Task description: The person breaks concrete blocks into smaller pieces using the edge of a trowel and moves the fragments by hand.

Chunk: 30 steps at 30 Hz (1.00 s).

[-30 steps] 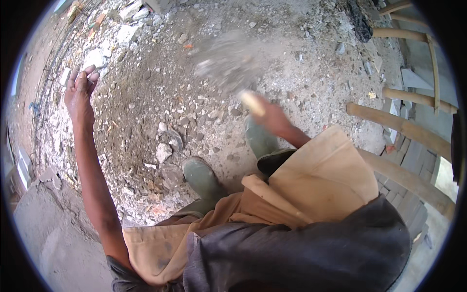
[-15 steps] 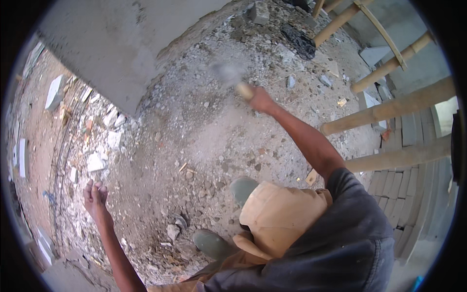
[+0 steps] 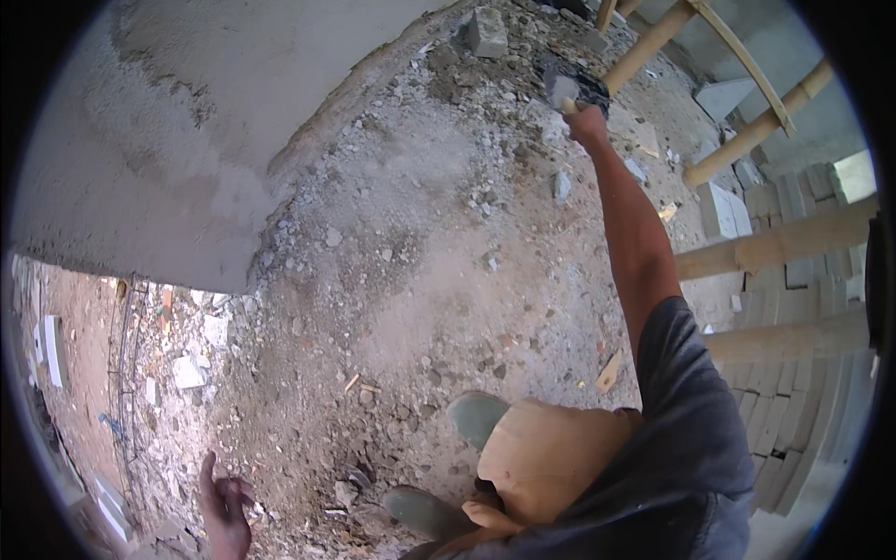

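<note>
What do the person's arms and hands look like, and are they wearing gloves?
No gloves: both hands are bare. The right hand is at the end of a long bare arm with a short dark grey sleeve at the shoulder. The left hand looks dusty, with no sleeve in view.

The ground [image 3: 420, 280] is made up of pale, dusty earth strewn with small stones and crushed rubble. A grey concrete block [image 3: 487, 32] is seen lying at the upper edge, close to the foot of a rough plastered wall [image 3: 187, 121]. Broken white tile pieces [image 3: 189, 371] are scattered over the reddish soil at the left, and a flat white slab [image 3: 723, 207] is found at the right, beside stacked pale bricks [image 3: 793, 280]. Small wood splinters [image 3: 609, 373] are spread among the stones. Two green rubber boots [image 3: 476, 415] are planted on the rubble near the lower edge.
</note>
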{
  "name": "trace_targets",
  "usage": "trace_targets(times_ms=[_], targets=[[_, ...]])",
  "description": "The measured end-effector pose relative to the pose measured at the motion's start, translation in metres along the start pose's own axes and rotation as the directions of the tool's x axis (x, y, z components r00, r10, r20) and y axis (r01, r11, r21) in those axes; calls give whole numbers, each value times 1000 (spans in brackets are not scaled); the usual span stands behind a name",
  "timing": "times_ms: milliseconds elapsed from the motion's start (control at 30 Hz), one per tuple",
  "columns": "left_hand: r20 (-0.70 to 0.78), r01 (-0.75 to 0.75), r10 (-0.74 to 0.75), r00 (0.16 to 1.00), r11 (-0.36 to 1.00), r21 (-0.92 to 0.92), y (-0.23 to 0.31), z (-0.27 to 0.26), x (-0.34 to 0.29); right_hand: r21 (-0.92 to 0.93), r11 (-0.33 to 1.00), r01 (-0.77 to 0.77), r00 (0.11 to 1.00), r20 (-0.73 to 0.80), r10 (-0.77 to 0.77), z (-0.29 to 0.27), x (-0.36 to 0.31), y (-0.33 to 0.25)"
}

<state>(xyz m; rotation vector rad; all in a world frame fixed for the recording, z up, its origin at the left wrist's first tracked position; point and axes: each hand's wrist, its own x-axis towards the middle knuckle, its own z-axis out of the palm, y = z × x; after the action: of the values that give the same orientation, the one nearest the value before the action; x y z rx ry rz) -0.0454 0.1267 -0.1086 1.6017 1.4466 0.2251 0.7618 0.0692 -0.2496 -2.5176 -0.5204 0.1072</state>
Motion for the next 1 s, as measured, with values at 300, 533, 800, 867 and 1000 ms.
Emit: trace_targets(times_ms=[300,533,800,867,1000], targets=[[303,197,-196,932,980,28,71,43,-58,-202,970,138,990,-12,-143,79,44,-58],[315,266,-290,904,957,118,61,33,-22,-45,916,398,913,120,-390,47,9,-98],[471,169,-231,852,971,170,70,34,-8,174,955,242,932,232,-278,88,31,-99],[479,160,-216,851,975,154,72,33,-8,194,970,146,876,430,-218,39,28,-85],[453,183,-221,863,975,127,67,33,-4,263,960,98,937,301,-179,27,29,-59]])
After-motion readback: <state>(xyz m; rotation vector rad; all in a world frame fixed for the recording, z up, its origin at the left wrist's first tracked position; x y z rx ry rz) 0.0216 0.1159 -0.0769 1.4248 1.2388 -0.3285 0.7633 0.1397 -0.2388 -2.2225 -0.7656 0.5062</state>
